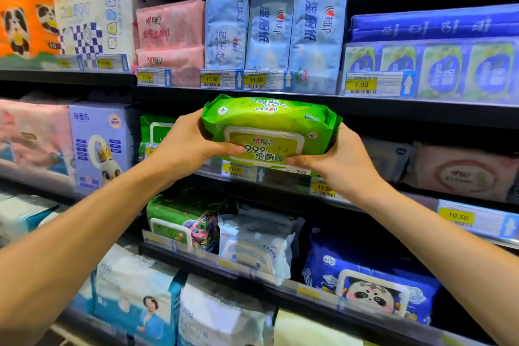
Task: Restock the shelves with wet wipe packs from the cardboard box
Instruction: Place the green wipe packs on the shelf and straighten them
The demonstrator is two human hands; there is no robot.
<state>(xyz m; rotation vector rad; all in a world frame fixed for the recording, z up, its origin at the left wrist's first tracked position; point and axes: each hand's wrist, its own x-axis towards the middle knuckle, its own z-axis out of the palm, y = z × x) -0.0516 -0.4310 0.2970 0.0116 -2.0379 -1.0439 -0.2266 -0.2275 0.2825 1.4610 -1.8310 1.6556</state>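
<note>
Left hand [185, 143] and right hand [334, 160] each grasp an end of the green pack [269, 128], held before the middle shelf [280, 177], above its 10.50 tag [243, 173]. Best keep it level; slide it in beside the matching green pack [156, 130], lid facing out.

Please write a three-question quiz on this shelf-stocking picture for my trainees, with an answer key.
1. True or false: both the left hand and the right hand grip the green wipe pack.
2. The yellow price label under the blue-and-green packs at upper right reads: A 7.90, B 3.20, C 15.00.
3. What colour is the shelved pack just beside the left hand?
Key: 1 true; 2 A; 3 green.
</note>
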